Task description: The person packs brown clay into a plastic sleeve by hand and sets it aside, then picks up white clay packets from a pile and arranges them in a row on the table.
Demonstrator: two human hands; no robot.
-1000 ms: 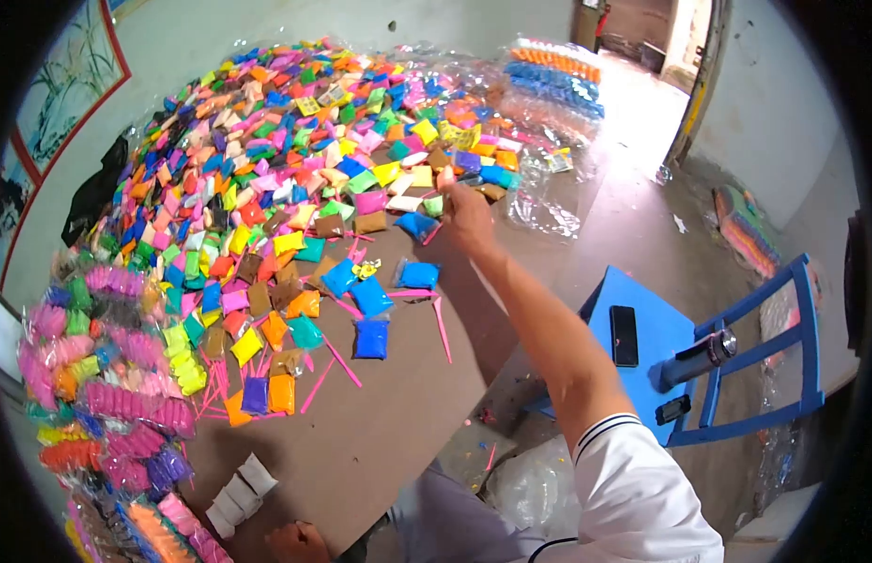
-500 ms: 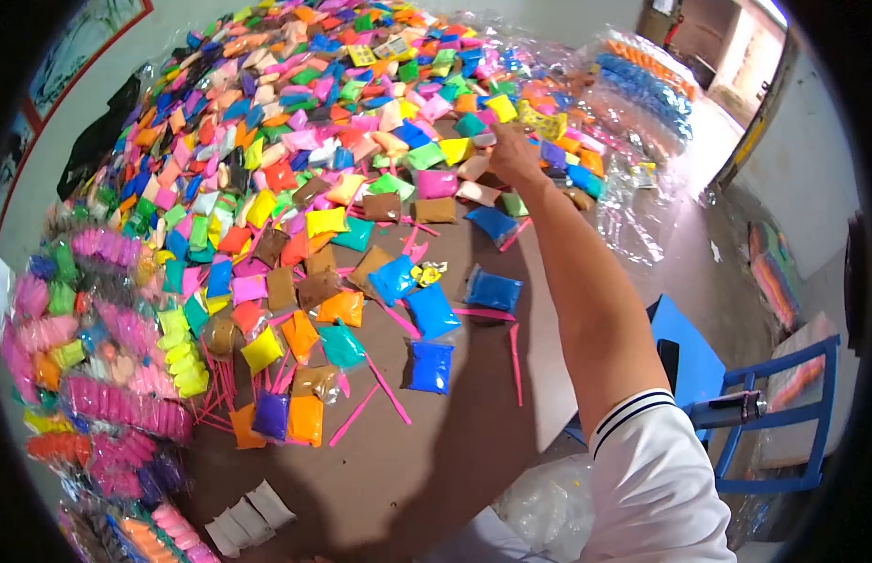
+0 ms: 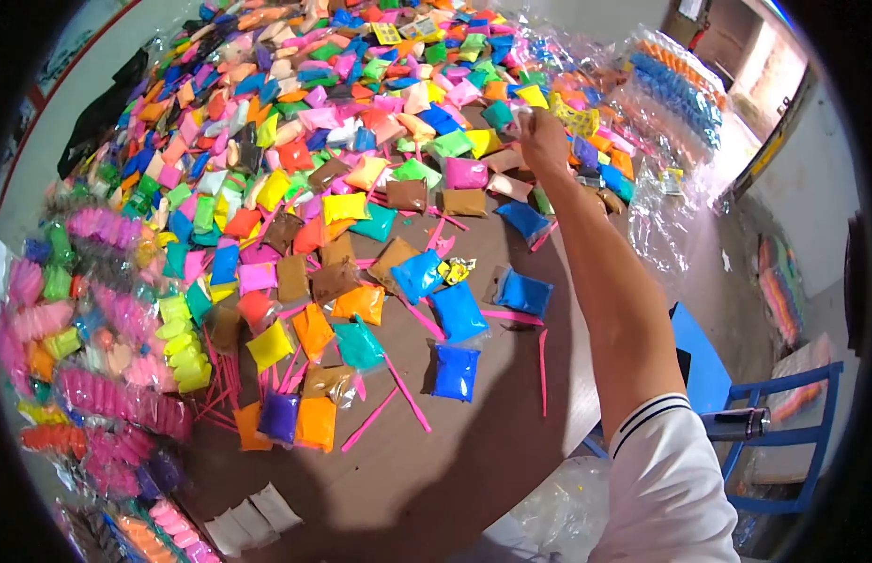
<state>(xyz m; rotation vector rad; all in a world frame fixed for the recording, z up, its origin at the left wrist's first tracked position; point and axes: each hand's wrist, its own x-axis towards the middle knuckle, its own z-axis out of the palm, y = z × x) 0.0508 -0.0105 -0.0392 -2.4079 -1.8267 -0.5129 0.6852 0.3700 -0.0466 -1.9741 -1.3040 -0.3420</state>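
Observation:
My right hand (image 3: 546, 144) reaches out over the far right part of the table, its fingers closed. A whitish bit of something shows at the fingertips, too small to make out. Around the hand lie a yellow packet (image 3: 484, 143), a teal packet (image 3: 497, 115) and a yellow printed wrapper (image 3: 579, 118). Nearer to me are soft, clay-like packets, among them a pink packet (image 3: 466, 173), a brown packet (image 3: 463, 202) and several blue packets (image 3: 455, 372). Pink plastic sticks (image 3: 407, 392) lie between them. My left hand is out of view.
A large heap of coloured packets (image 3: 305, 122) covers the far side of the table (image 3: 455, 469). Bundled bags (image 3: 126, 403) are stacked at the left, more bags (image 3: 675, 89) at the far right. White packets (image 3: 255, 521) lie in front. A blue chair (image 3: 816, 422) stands right.
The view has shifted slightly, so the table's things sit further right. My right hand stays at the far edge of the packets, with its fingers drawn a little closer together.

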